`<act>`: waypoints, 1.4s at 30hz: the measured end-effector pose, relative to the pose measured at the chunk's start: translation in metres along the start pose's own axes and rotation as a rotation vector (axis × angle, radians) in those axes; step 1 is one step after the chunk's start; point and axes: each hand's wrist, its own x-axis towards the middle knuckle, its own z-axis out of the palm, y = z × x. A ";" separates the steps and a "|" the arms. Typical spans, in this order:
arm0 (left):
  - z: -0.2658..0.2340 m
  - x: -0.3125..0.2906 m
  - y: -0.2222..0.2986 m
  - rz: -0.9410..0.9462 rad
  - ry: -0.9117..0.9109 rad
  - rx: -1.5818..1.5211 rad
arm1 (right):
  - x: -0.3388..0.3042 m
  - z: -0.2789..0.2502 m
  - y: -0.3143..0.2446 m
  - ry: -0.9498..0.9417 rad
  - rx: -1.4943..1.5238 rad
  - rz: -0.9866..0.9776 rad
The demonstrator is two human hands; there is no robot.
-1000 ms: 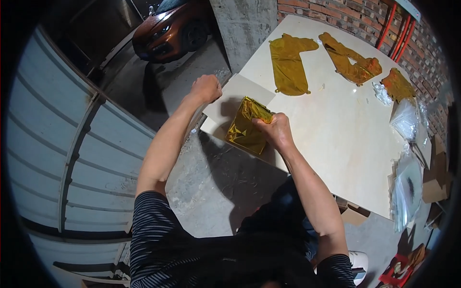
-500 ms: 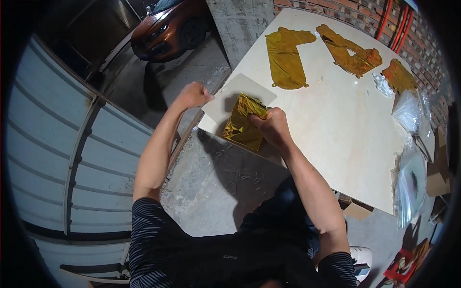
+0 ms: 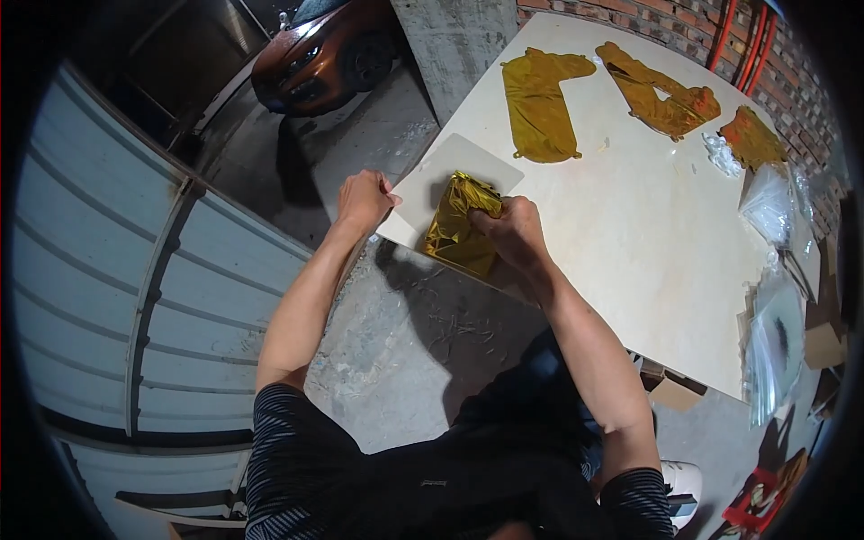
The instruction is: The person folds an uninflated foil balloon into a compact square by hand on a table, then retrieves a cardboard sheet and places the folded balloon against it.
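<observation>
My right hand (image 3: 519,232) grips the upper edge of a folded gold foil balloon (image 3: 463,247), its thumb pressed on the crumpled film. The foil lies partly over a thin greyish rectangular sheet (image 3: 479,155) at the near left corner of the pale table. Beside that corner, apart from the foil, my left hand (image 3: 364,200) has its fingers curled, with thumb and forefinger together by the sheet's left edge. Whatever may be in that pinch is too small to tell.
Flat gold foil balloons lie on the table (image 3: 630,261): one long shape (image 3: 542,112), one with a hole (image 3: 661,94), and another piece (image 3: 751,137). Clear plastic bags (image 3: 772,351) rest along the right edge. A corrugated metal panel (image 3: 202,297) stands at my left.
My left hand has turned and lowered slightly, its thumb and forefinger staying near the sheet's edge. The right hand still grips the foil, and the whole view has shifted slightly.
</observation>
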 end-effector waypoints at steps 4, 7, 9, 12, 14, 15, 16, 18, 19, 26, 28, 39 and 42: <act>0.001 -0.003 0.003 -0.022 0.042 0.035 | 0.002 0.001 0.003 -0.006 -0.020 0.004; 0.004 0.000 -0.003 -0.011 0.061 0.073 | 0.002 0.000 0.002 -0.013 -0.011 0.026; -0.001 0.008 -0.023 -0.004 -0.022 -0.160 | 0.001 0.003 0.001 -0.014 0.035 0.008; -0.009 0.012 -0.037 -0.088 -0.207 -0.692 | 0.000 0.003 0.001 -0.018 0.072 -0.007; -0.011 0.009 -0.033 -0.062 -0.240 -0.759 | 0.000 0.000 0.003 -0.017 0.061 -0.004; -0.011 0.007 -0.031 -0.051 -0.248 -0.805 | 0.001 -0.001 0.005 -0.015 0.048 0.000; -0.013 0.005 -0.032 -0.043 -0.249 -0.849 | 0.001 -0.001 0.005 -0.017 0.038 -0.001; -0.014 0.001 -0.032 -0.048 -0.232 -0.861 | 0.001 0.000 0.005 -0.014 0.027 -0.030; -0.013 0.001 -0.033 -0.052 -0.218 -0.875 | 0.001 0.000 0.004 -0.009 0.015 -0.056; -0.016 -0.002 -0.029 -0.073 -0.227 -0.903 | 0.005 0.005 0.009 -0.023 -0.033 -0.060; -0.018 -0.006 -0.017 -0.058 -0.202 -0.966 | 0.006 0.004 0.013 0.000 0.009 -0.077; -0.061 -0.049 0.067 0.226 0.047 -0.787 | -0.088 -0.084 -0.024 0.287 0.616 0.056; -0.063 -0.057 0.086 0.264 0.017 -0.728 | -0.127 -0.118 -0.018 0.456 0.591 0.014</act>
